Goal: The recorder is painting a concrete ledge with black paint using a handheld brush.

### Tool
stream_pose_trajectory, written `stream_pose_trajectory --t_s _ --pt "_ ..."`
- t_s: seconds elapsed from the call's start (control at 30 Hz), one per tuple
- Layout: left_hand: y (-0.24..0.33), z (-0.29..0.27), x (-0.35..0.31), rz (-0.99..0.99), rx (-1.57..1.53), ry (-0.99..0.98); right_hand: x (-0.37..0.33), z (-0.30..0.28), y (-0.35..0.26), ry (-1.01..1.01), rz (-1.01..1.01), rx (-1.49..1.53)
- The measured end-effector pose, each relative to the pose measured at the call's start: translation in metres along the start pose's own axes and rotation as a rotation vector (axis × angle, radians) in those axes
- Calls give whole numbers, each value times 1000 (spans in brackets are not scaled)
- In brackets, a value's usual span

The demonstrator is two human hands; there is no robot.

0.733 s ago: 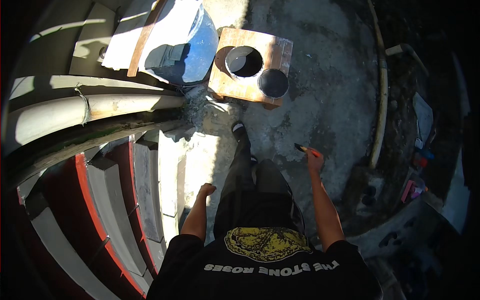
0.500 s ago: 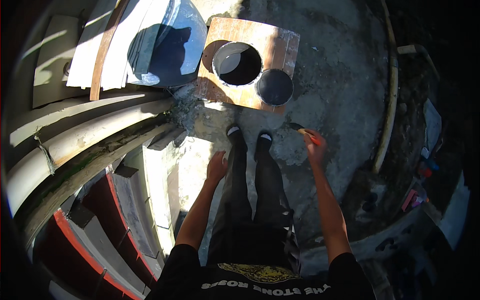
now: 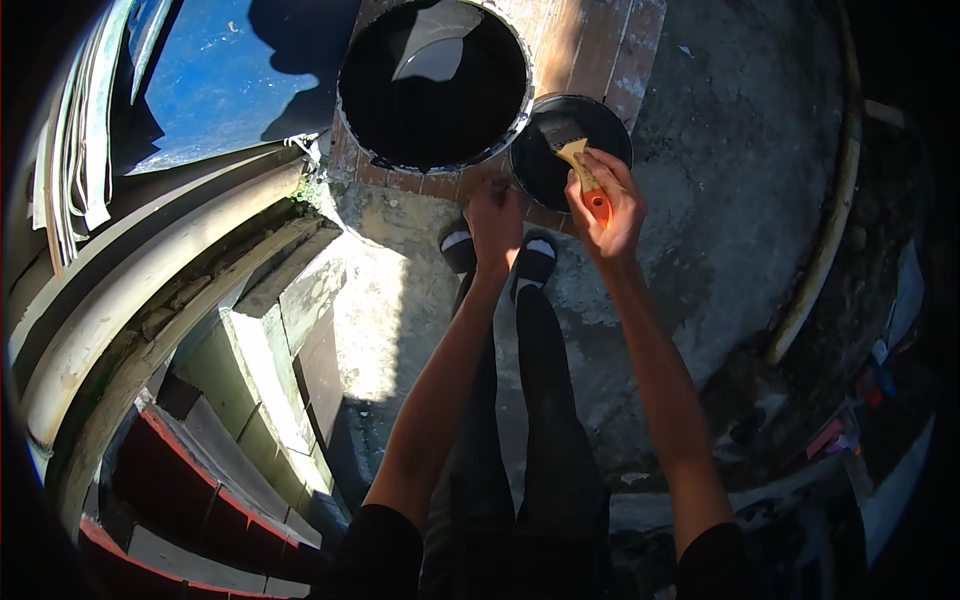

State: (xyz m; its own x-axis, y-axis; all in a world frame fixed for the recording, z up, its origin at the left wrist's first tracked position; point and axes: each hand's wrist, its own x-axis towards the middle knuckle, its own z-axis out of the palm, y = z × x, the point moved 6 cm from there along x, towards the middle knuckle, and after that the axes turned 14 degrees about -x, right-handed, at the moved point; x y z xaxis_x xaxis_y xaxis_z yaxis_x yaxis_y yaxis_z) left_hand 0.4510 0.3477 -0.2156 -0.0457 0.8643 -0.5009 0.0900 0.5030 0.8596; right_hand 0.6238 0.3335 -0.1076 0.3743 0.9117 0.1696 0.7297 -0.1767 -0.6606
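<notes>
My right hand (image 3: 617, 205) is closed round a paintbrush (image 3: 572, 151) with a yellow ferrule section and an orange handle end. Its dark bristles are over a round black container (image 3: 545, 185); whether they touch its inside I cannot tell. Left of that stands a large bucket (image 3: 527, 110) with a pale, smeared rim and dark liquid-like contents that reflect light. Both rest on a wooden slatted board (image 3: 628, 62). At the board's near edge, just below the bucket, my left hand (image 3: 492, 222) has its fingers curled together in shadow; what they hold, if anything, is hidden.
A blue curved surface (image 3: 215, 85) with pale sheets (image 3: 88, 150) leaning by it stands at the left. Long pale pipes (image 3: 110, 310) and grey-and-red slabs (image 3: 180, 480) line that side. Concrete floor (image 3: 700, 250) spreads right, towards a pole (image 3: 835, 240) and scattered litter (image 3: 835, 435).
I have come closer to the board and bucket. My right hand has brought the paintbrush over the black container. From beside my leg, my left hand has moved forward to the board's edge.
</notes>
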Motion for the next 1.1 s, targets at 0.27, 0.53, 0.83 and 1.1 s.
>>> stream_pose_trajectory --t_s 0.27,0.53,0.83,1.1 --pt "1 7 2 -7 -102 31 -12 14 -2 -82 17 109" --pt "3 10 0 -30 -147 -43 -11 4 5 -334 42 152" --pt "0 5 2 -41 -65 -29 4 -6 -2 -476 -88 134" --pt "-5 3 4 -18 -85 -22 8 -12 0 -572 -200 86"
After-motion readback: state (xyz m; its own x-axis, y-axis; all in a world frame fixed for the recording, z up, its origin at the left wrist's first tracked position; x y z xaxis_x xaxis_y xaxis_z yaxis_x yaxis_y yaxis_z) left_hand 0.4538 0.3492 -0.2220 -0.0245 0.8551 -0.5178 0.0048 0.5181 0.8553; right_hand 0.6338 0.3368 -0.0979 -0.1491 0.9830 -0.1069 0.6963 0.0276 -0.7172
